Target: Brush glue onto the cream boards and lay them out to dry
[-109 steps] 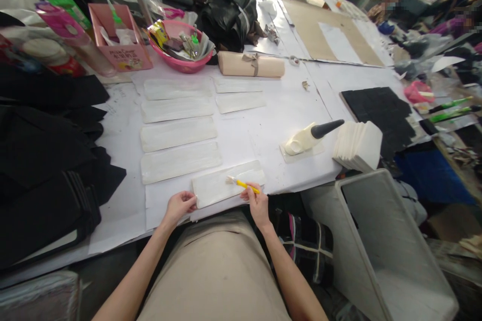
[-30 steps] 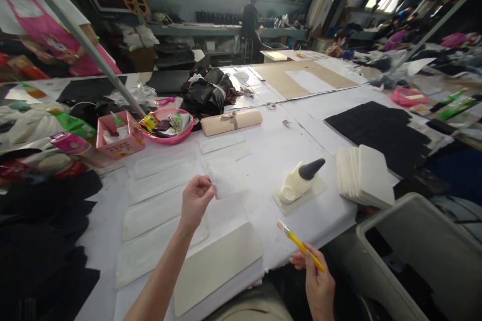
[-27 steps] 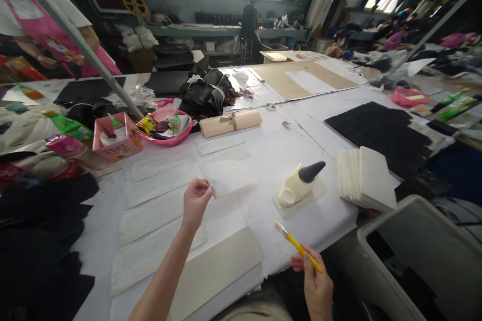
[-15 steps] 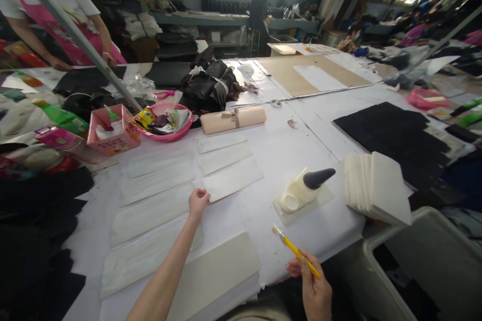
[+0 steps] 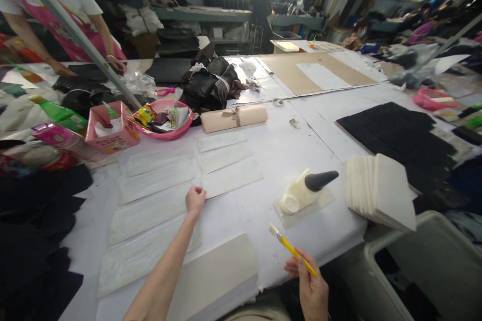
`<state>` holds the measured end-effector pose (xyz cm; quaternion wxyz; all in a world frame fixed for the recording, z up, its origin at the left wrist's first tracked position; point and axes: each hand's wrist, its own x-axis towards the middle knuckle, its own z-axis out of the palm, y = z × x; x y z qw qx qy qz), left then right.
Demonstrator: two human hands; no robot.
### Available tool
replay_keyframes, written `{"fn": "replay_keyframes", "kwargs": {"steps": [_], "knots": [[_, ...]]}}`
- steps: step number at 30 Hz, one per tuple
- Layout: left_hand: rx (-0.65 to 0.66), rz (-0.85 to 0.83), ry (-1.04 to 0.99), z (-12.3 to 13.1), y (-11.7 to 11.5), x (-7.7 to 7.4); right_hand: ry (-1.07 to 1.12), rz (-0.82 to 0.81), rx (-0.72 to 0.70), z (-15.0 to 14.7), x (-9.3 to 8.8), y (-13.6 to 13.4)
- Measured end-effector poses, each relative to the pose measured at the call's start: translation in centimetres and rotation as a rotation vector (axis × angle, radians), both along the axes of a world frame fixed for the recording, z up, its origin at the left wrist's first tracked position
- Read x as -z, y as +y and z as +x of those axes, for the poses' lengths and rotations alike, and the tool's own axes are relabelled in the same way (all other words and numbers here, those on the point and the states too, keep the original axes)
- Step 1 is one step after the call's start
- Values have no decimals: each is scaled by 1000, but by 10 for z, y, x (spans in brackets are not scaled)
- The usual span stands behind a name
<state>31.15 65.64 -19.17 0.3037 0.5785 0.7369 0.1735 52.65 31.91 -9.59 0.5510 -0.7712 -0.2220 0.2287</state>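
Note:
My left hand [image 5: 196, 200] is closed in a pinch at the near left corner of a pale rectangular sheet [image 5: 233, 176], which lies flat on the white-covered table [image 5: 259, 215]. Around it lie several similar pale sheets in two columns, and those on the left, such as this wet-looking sheet [image 5: 150, 253], have streaks on them. Near the table's front edge, my right hand [image 5: 312, 286] grips a yellow-handled paintbrush [image 5: 291, 247], bristles up and to the left. Beyond the brush, a cream bottle with a black cone [image 5: 299, 193] rests on a small translucent board.
Thick pale board [image 5: 222, 271] lies at the front edge. At right are a pale stack [image 5: 380, 190], black sheets [image 5: 391, 135] and a grey bin [image 5: 425, 271]. A pink basket [image 5: 165, 130] and peach roll [image 5: 235, 118] lie beyond. A co-worker in a pink apron [image 5: 64, 25] stands far left.
My left hand has shifted slightly left along with the pale sheet's corner. My right hand still holds the paintbrush in nearly the same place. The view has tilted a little.

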Motion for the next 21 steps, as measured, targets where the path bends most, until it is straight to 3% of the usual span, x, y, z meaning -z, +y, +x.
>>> {"fn": "replay_keyframes", "kwargs": {"steps": [7,11,14,16,21], "knots": [[116,-4,185,-5,-16,-22,-133,-32,-54,32,-7,5],[197,81,133,-21,-41,-36,-235,-57,-78,59,-14,16],[270,81,-46,-45,-76,-45,-326,-96,-145,74,-12,23],[270,-12,-137,-67,-106,-50,-388,-120,-203,81,-9,27],[110,-184,-120,-134,-181,-46,-508,-173,-310,92,1,39]]}}
